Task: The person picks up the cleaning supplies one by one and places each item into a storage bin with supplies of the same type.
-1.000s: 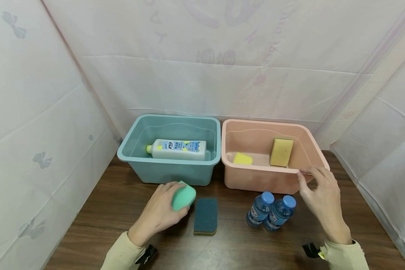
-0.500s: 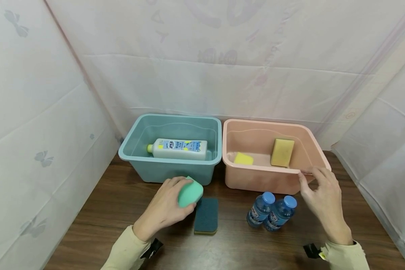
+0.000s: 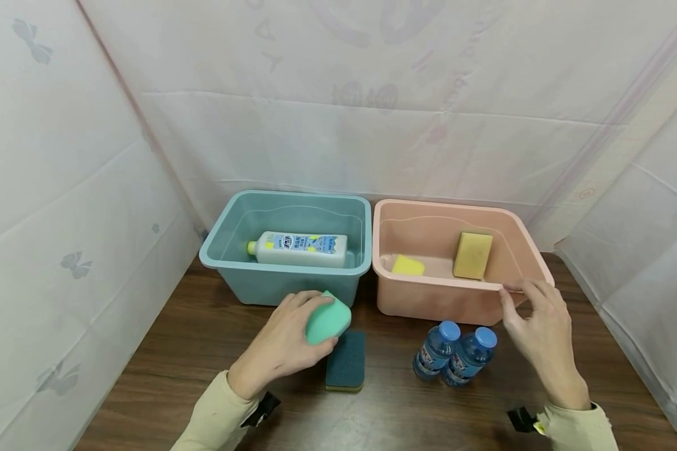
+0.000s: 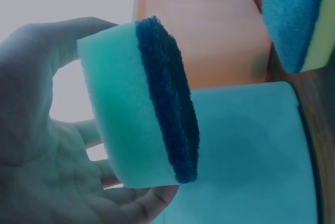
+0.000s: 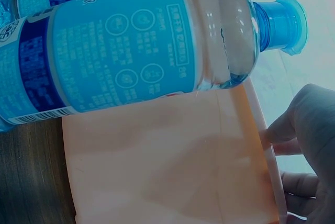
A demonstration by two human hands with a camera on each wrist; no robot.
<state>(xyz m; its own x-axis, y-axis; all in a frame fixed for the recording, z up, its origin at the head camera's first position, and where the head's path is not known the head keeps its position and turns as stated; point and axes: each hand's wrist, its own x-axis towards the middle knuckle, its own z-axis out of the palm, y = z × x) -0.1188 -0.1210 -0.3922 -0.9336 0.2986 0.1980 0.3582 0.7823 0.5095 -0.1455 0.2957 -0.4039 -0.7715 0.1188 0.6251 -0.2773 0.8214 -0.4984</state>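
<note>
A green sponge with a dark scouring side is held between the thumb and fingers of my left hand, in front of the blue-green bin. In the left wrist view the sponge shows its dark scouring layer turned away from the palm. On the table just right of that hand lies another sponge, dark pad up, yellow underneath. My right hand pinches the front rim of the pink bin near its right corner, thumb outside; the right wrist view shows fingers beyond the rim.
Two small water bottles with blue caps stand side by side before the pink bin. Inside that bin are a yellow sponge and a smaller yellow piece. A white bottle lies in the blue-green bin. White sheeting hangs behind.
My left hand has moved right and slightly away from me with the green sponge, now partly over the dark sponge on the table. The right hand has stayed at the pink rim.
</note>
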